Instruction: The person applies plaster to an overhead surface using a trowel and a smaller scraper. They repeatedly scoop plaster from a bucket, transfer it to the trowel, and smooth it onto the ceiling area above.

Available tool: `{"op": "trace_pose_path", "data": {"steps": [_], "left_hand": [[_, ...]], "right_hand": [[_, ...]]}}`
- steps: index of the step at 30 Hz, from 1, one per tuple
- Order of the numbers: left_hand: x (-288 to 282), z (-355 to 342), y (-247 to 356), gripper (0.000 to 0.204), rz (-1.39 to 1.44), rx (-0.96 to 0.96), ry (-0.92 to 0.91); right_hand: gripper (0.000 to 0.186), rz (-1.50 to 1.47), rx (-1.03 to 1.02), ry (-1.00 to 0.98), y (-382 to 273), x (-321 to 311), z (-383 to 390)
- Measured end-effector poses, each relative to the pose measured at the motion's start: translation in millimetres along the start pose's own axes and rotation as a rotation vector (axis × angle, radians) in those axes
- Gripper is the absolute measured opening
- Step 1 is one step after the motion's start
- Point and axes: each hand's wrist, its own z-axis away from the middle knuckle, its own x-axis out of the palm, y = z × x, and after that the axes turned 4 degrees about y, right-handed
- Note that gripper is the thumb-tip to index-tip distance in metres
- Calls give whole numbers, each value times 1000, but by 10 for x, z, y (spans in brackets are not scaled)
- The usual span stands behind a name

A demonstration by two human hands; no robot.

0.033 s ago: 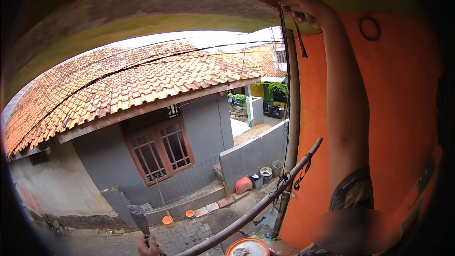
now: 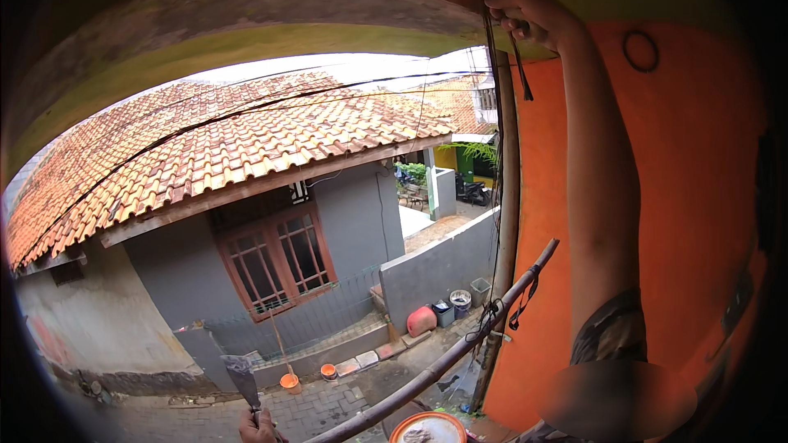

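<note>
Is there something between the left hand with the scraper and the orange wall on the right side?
Yes. A slanted wooden pole crosses between the left hand, which holds the scraper low in the picture, and the orange wall. A round bucket also sits just right of that hand. The right hand grips a cord high up.

The right arm rises almost straight from the 5 o'clock edge toward 1 o'clock, elbow locked, a patterned sleeve showing at its base. The right hand [image 2: 529, 16] sits at the top, wrist bent, fingers curled shut. The left hand [image 2: 256, 427] shows only partly at 6 o'clock, low at the edge, fist closed, knuckles up; its forearm is out of view.
</note>
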Motion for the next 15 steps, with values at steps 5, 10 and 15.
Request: {"op": "trace_pose_path", "data": {"steps": [5, 10, 15], "left_hand": [[47, -96, -4, 14, 14, 1, -13], [21, -150, -59, 16, 10, 4, -25], [46, -180, -40, 16, -18, 33, -39]], "right_hand": [[19, 192, -8, 61, -201, 101, -173], [12, 377, -10, 101, -456, 423, -573], [15, 729, 83, 71, -671, 485, -658]]}}
